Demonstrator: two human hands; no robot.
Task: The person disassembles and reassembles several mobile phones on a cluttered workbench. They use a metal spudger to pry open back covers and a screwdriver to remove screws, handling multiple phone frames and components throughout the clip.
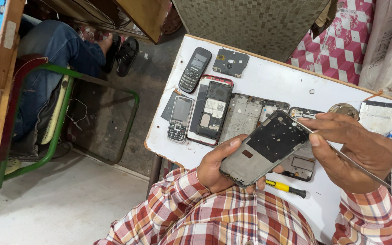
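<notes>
My left hand (216, 165) grips an opened smartphone frame (265, 148) from below, tilted over the white table (268, 77). My right hand (348, 149) pinches a thin metal prying tool (341, 154) whose tip touches the frame's top right edge. A yellow-handled screwdriver (286, 188) lies on the table just under the frame. Beneath my hands lies another opened phone body (299, 167), partly hidden.
On the table lie two keypad phones (194, 69) (179, 119), a red-edged phone with its back off (212, 110), a grey chassis (242, 117), a small black cover (230, 62) and more parts at the right edge (379, 116). Another person's jeans-clad leg (55, 50) rests on a green-framed chair (57, 113) at left.
</notes>
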